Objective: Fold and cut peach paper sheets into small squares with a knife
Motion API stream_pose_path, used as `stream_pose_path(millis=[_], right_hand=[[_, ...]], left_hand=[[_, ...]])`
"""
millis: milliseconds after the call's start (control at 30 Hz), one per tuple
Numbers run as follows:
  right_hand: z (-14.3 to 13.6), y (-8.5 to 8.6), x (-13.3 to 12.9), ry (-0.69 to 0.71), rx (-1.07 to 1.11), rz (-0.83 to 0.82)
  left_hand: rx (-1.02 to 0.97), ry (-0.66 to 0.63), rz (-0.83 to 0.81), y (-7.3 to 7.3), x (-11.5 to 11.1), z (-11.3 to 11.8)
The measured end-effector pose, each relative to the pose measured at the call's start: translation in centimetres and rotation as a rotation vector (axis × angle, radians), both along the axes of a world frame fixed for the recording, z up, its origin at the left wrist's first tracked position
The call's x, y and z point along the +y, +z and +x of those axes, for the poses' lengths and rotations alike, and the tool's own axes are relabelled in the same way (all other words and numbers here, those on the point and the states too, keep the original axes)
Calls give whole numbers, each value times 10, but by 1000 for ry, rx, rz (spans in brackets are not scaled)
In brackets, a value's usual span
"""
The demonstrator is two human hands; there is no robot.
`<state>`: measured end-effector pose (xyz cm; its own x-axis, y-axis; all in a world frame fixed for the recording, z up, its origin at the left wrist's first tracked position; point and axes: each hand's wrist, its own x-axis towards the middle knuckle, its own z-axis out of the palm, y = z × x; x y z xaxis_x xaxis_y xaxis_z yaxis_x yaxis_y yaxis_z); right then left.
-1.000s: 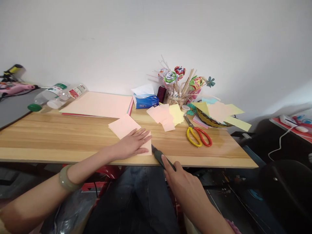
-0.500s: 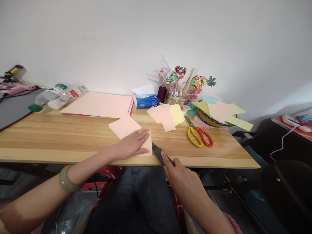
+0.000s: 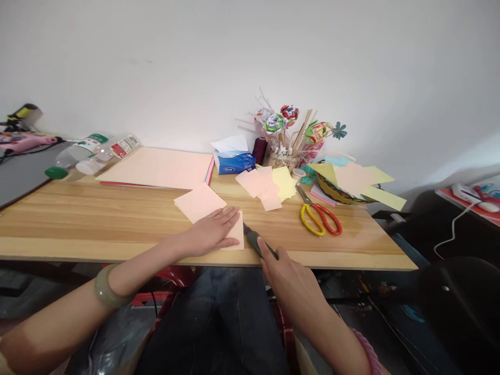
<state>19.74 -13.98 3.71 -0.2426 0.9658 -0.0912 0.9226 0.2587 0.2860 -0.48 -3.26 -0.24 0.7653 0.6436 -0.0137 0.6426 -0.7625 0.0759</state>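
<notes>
My left hand (image 3: 213,230) lies flat with fingers stretched over a small pale pink paper (image 3: 237,237) at the table's front edge, pressing it down. In my right hand (image 3: 281,268) is a dark green-handled knife (image 3: 254,242), its blade pointing away from me beside the paper's right edge. Whether the blade touches the paper I cannot tell. Another pink paper square (image 3: 199,202) sits just beyond my left hand, partly under the fingers. Scissors (image 3: 314,213) with one yellow and one red handle rest open to the right.
Behind are a stack of large paper sheets (image 3: 156,167), a blue tissue pack (image 3: 234,162), small pink paper pieces (image 3: 261,186) and a jar of paper flowers (image 3: 283,151). A basket (image 3: 339,195) with papers stands right. Plastic bottles (image 3: 80,153) lie at the left.
My right hand has shifted very slightly with the knife along the paper's edge. My left hand stays in place on the paper.
</notes>
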Motion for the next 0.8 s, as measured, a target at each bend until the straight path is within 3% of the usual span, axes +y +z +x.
stream_pose_path(millis=[567, 800], right_hand=[[-7, 2, 17, -39, 41, -14], [-2, -4, 38, -58, 114, -14]], left_hand=[[20, 34, -44, 3, -2, 2], [-20, 35, -88, 2, -2, 2]])
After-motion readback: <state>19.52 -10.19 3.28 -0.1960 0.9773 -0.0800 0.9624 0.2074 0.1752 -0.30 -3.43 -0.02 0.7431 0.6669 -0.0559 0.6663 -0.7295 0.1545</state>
